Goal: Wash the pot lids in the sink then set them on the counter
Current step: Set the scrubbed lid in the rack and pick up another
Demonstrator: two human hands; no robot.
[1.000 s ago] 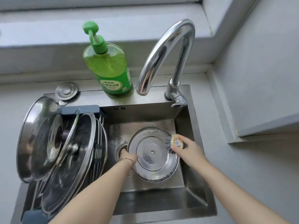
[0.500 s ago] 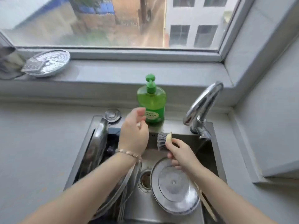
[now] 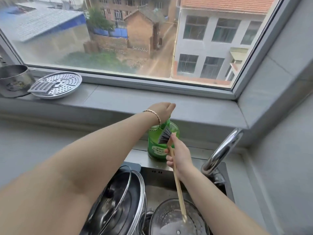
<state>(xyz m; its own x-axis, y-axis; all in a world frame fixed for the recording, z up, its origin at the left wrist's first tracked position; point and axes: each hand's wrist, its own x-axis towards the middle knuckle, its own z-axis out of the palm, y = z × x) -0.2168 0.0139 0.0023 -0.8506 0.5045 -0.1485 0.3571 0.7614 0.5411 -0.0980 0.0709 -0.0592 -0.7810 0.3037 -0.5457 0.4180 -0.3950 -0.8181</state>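
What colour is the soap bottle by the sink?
Green, a see-through green. The soap bottle shows best in the head view, just behind the brush.

Bottle label: white characters on a darker green band, low on the front of the green soap bottle (image 3: 153,141); just left of the right grip (image 3: 179,155), which holds the brush (image 3: 165,137)
Script: looks Chinese, one row of larger characters; too blurred to read sign by sign
Covered part: the row's right end lies behind the right grip's fingers (image 3: 167,151)
Pot mark: a dark patch on the wall of the steel pot (image 3: 15,77) on the windowsill (image 3: 135,99), well left of the left grip (image 3: 165,110); too small to read
Numbers, brands: none legible
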